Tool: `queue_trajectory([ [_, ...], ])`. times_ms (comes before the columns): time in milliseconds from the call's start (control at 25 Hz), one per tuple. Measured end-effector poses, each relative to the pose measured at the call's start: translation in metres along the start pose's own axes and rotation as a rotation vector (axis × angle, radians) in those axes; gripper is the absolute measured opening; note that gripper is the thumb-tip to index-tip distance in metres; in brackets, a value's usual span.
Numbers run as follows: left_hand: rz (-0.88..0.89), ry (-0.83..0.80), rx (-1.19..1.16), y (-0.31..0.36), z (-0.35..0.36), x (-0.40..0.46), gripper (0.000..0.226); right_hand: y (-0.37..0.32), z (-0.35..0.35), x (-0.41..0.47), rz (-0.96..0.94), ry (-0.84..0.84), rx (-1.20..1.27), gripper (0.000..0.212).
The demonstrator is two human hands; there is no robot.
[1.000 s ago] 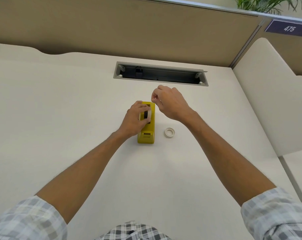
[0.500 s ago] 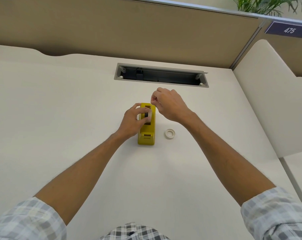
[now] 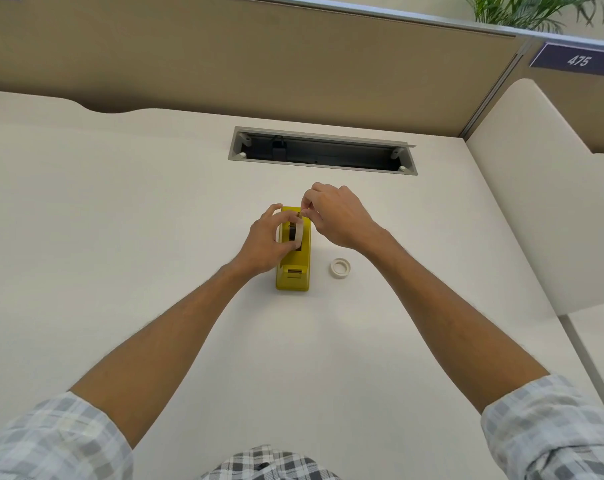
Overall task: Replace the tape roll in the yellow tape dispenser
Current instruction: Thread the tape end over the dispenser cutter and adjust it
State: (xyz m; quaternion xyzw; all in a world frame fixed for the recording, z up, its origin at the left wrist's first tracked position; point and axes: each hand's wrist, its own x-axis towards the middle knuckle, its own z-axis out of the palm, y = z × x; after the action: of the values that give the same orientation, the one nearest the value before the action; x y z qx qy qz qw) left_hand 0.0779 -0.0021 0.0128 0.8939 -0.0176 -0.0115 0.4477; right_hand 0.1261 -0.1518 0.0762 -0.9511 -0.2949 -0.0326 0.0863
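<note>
The yellow tape dispenser stands lengthwise in the middle of the desk. My left hand grips a white tape roll with a black hub, held upright over the dispenser's well. My right hand hovers at the dispenser's far end, thumb and forefinger pinched on the tape's loose end. A second small white tape roll lies flat on the desk just right of the dispenser.
A grey open cable tray slot is cut into the cream desk beyond the hands. A tan partition rises behind, and a cream side panel stands to the right.
My hands have shifted only slightly; the roll has tilted up in my left hand over the well while my right fingers stay pinched by its far edge.
</note>
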Motion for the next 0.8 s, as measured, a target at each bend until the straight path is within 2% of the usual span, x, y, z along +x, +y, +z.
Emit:
queue_trajectory([
  [360,0.024,0.009,-0.085,0.001,0.001,0.001,0.012,0.000,0.009,0.001,-0.004,0.011,0.004,0.016],
  [600,0.039,0.000,-0.080,-0.001,-0.001,0.003,0.038,0.001,0.011,-0.001,-0.013,0.003,-0.012,0.020],
  [800,0.037,0.000,-0.053,-0.003,0.000,0.006,0.047,0.000,0.012,-0.001,-0.021,-0.008,-0.026,0.020],
])
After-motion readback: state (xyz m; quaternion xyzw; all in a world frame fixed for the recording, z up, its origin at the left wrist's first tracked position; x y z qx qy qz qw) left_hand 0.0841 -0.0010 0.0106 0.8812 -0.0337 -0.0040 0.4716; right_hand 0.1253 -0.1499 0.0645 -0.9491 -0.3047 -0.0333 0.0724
